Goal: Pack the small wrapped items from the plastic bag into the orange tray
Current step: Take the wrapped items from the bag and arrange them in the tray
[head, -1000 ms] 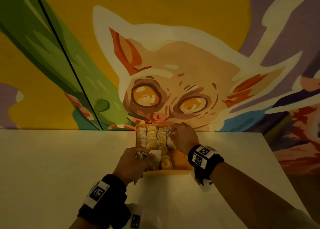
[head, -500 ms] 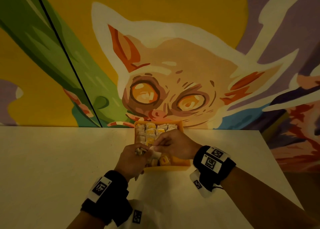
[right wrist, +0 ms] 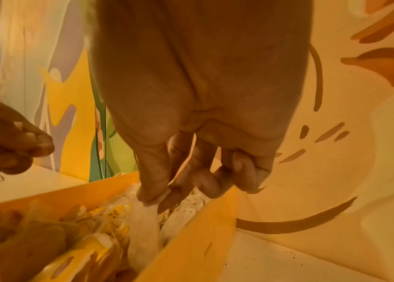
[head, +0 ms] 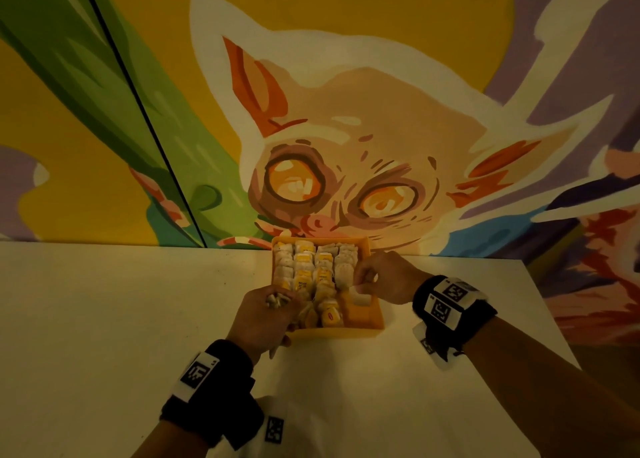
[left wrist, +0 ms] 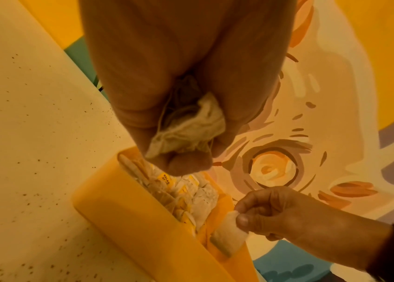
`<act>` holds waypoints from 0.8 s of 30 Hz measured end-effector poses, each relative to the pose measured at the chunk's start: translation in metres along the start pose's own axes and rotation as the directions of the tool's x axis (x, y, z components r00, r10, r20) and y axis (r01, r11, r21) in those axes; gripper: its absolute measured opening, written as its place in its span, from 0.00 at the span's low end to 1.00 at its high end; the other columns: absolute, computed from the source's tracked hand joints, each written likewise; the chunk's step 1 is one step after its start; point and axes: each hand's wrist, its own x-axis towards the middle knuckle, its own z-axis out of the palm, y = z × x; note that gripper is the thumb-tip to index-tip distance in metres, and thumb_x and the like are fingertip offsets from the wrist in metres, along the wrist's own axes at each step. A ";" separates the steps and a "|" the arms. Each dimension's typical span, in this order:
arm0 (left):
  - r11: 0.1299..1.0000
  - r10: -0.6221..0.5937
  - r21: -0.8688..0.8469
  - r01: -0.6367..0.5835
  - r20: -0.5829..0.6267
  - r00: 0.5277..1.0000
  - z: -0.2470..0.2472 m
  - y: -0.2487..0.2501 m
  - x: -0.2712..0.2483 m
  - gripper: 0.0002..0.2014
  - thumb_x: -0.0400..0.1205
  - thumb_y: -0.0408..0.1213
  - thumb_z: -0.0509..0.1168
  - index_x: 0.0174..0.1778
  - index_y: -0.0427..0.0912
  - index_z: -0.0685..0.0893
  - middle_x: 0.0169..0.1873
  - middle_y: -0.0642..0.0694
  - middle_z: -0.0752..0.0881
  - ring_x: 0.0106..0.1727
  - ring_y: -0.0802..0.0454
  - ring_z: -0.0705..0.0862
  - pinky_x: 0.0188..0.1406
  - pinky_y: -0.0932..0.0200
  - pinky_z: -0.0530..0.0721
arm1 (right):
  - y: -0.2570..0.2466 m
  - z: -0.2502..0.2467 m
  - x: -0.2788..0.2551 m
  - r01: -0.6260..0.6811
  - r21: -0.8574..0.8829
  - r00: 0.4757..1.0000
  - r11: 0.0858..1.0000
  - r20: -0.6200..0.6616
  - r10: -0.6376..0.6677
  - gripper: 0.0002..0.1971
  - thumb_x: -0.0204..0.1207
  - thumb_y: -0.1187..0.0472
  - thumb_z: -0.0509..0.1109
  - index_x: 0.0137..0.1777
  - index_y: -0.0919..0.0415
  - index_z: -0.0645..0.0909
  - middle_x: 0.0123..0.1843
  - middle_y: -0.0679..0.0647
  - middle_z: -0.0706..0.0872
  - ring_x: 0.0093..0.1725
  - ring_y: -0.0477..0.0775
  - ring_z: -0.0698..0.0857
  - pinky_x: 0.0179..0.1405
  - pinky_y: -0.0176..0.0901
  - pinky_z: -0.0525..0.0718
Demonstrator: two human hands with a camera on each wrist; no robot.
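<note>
In the orange tray (head: 375,313), pale, seemingly papery sachet (head: 360,296) pinched by right fingers (right wrist: 152,188), left fingers (left wrist: 186,166) clutching crumpled sachets (left wrist: 191,127).

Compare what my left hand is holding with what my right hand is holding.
The left hand grips a crumpled bunch of tea bags above the tray; the right hand pinches one smooth tea bag by its top edge, lowering it into the tray's empty corner. Both are pale.
</note>
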 end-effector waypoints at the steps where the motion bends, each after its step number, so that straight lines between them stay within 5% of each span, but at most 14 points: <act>1: 1.000 -0.006 0.004 0.006 0.002 1.000 0.001 0.000 0.000 0.03 0.80 0.35 0.71 0.42 0.41 0.87 0.32 0.40 0.86 0.29 0.49 0.85 0.23 0.56 0.86 | 0.000 0.001 0.002 -0.017 -0.022 1.000 1.000 0.010 0.017 0.03 0.72 0.58 0.78 0.44 0.52 0.86 0.45 0.46 0.85 0.47 0.45 0.84 0.40 0.33 0.78; 5: 1.000 -0.029 -0.008 0.029 0.018 0.999 0.002 0.002 0.000 0.03 0.80 0.35 0.70 0.42 0.41 0.87 0.31 0.40 0.86 0.28 0.49 0.84 0.24 0.54 0.87 | -0.006 0.004 0.016 -0.039 -0.101 0.997 0.994 0.055 0.045 0.05 0.72 0.58 0.76 0.39 0.48 0.84 0.47 0.47 0.88 0.50 0.49 0.86 0.53 0.47 0.87; 7: 0.999 -0.028 -0.027 0.029 0.025 0.999 0.000 0.003 -0.001 0.04 0.80 0.36 0.70 0.41 0.42 0.87 0.31 0.41 0.86 0.29 0.48 0.85 0.24 0.54 0.86 | -0.010 0.005 0.023 -0.041 -0.170 0.998 0.985 0.049 0.050 0.02 0.73 0.57 0.75 0.41 0.48 0.85 0.49 0.47 0.89 0.51 0.50 0.86 0.53 0.46 0.86; 19: 0.983 -0.114 -0.136 0.124 0.081 0.990 -0.008 0.006 -0.002 0.06 0.83 0.34 0.67 0.45 0.34 0.86 0.37 0.30 0.84 0.35 0.36 0.82 0.27 0.54 0.85 | -0.017 0.011 0.037 -0.122 -0.406 0.979 0.906 -0.200 0.042 0.01 0.76 0.53 0.70 0.43 0.44 0.82 0.56 0.48 0.86 0.62 0.57 0.80 0.62 0.52 0.71; 24: 0.873 -0.179 -0.409 0.265 0.237 0.955 -0.014 0.010 -0.007 0.08 0.80 0.23 0.62 0.51 0.25 0.83 0.34 0.31 0.83 0.33 0.40 0.81 0.32 0.52 0.80 | -0.024 0.016 0.028 -0.095 -0.224 0.957 0.970 -0.290 0.027 0.05 0.77 0.53 0.71 0.51 0.46 0.83 0.53 0.47 0.87 0.58 0.53 0.84 0.60 0.50 0.78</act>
